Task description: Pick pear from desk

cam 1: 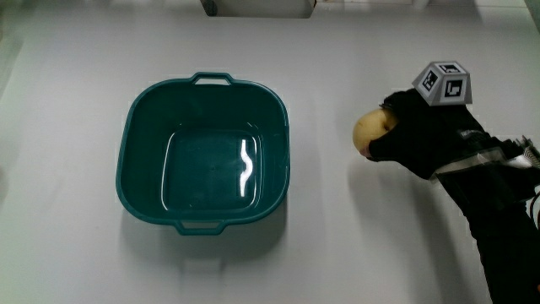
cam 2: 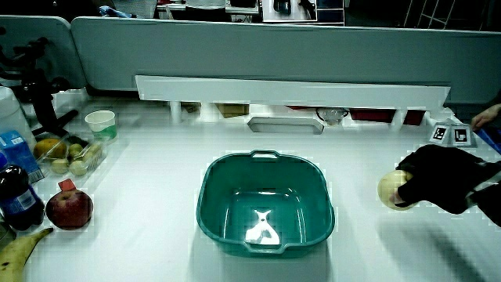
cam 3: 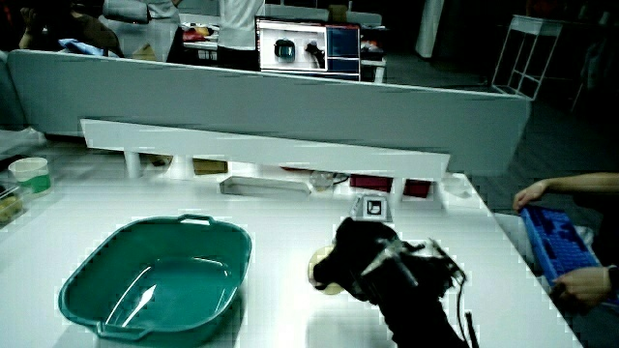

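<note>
A pale yellow pear (cam 1: pixel 369 133) is held beside the empty teal basin (cam 1: pixel 135 114), apart from it. The black-gloved hand (cam 1: pixel 419 135) is wrapped around the pear from the side away from the basin, with its fingers curled over the fruit. A patterned cube (cam 1: pixel 443 83) sits on the back of the hand. In both side views the pear (cam 2: pixel 391 190) (cam 3: pixel 320 270) shows partly under the hand (cam 2: pixel 438 182) (cam 3: pixel 364 253), low over the white table. Most of the pear is hidden by the glove.
At the table's edge in a side view lie a red apple (cam 2: pixel 69 209), a banana (cam 2: pixel 19 249), bottles (cam 2: pixel 17 196), a tray of small fruit (cam 2: pixel 70 155) and a paper cup (cam 2: pixel 101 123). A low white shelf (cam 2: pixel 290 92) runs along the partition.
</note>
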The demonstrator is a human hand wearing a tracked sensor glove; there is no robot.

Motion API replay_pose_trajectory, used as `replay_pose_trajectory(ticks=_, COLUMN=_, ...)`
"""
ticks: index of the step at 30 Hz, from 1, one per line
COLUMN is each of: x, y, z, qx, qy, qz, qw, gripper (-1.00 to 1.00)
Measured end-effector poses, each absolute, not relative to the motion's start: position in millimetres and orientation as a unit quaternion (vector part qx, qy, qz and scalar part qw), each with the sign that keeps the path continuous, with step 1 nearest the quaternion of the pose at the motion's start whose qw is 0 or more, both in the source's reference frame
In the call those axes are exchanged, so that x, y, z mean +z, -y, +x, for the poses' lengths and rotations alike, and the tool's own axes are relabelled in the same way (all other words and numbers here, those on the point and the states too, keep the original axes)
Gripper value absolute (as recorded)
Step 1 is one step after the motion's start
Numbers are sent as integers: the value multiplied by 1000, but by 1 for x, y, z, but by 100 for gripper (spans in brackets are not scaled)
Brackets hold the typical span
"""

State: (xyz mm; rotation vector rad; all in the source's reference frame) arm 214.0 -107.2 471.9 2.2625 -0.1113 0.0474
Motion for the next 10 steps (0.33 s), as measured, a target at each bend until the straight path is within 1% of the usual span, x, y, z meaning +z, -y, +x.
replay_pose_trajectory(ticks=4, x=452, y=115, z=199, qx=40, qy=67, qz=905, qw=419, gripper=100)
replay_pose_trajectory(ticks=5, x=441, y=115, z=191, qx=54, qy=85, qz=905, qw=413, gripper=100)
replay_pose_trajectory(ticks=8, x=429, y=118, z=176, qx=66, qy=105, qz=911, qw=394, gripper=100)
replay_pose_trajectory(ticks=10, x=420, y=120, z=162, qx=74, qy=122, qz=905, qw=401, gripper=100)
